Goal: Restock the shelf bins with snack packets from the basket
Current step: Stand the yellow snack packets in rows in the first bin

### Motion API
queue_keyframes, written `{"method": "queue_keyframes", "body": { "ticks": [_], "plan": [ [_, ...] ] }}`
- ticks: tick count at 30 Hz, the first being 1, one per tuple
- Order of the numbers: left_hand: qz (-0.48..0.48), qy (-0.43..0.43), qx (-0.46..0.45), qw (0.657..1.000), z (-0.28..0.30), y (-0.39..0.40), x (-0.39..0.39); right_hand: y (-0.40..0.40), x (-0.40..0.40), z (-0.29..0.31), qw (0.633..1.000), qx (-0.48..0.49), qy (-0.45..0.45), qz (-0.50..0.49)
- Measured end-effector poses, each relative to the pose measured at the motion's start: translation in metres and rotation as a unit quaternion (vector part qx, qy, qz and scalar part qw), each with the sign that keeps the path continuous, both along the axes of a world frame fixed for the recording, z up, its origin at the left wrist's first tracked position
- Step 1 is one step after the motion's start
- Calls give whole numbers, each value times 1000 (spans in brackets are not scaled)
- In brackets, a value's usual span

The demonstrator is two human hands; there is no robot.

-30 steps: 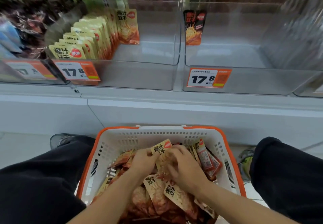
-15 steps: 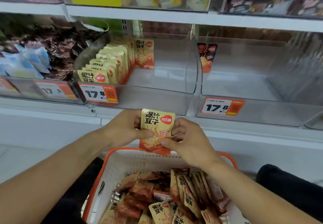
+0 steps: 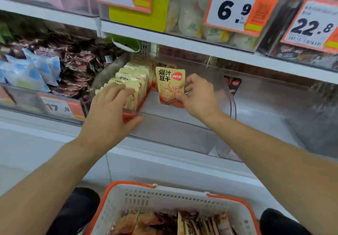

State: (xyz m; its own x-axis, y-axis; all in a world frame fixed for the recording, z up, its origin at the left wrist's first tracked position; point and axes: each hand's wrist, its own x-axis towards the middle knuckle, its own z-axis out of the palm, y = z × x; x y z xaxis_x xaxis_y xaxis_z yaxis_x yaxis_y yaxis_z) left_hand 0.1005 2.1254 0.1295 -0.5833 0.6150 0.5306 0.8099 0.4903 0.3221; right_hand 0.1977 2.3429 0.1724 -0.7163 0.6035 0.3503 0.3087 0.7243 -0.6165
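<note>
Basket (image 3: 139, 197) is cut off at the bottom edge, so only the tops of its snack packets (image 3: 184, 222) show, kinda blurry. Up in the clear bin (image 3: 175, 123), right hand (image 3: 198, 95) has a pinching grip on one yellow-and-orange packet (image 3: 169, 86), held upright just right of the standing row of packets (image 3: 129, 81). Left hand (image 3: 111, 110) lies flat, fingers straight, pressing on that row's front. Price tag (image 3: 60, 107) is half hidden behind the left hand.
</note>
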Motion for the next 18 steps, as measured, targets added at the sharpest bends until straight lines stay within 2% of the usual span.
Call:
{"method": "queue_keyframes", "body": {
  "ticks": [2,7,12,18],
  "plan": [
    [5,14,-15,1000,-6,-4,-6,16,-32,-12,999,-21,-19,-22],
    [-11,28,23,999,-15,-6,-14,53,-95,-31,989,-122,-32,-79],
    [-24,27,37,999,-19,-4,-20,73,-125,-41,985,-99,-88,-110],
    [-15,15,45,999,-17,-2,-19,73,-140,-55,979,-121,-64,-150]
  ]
}}
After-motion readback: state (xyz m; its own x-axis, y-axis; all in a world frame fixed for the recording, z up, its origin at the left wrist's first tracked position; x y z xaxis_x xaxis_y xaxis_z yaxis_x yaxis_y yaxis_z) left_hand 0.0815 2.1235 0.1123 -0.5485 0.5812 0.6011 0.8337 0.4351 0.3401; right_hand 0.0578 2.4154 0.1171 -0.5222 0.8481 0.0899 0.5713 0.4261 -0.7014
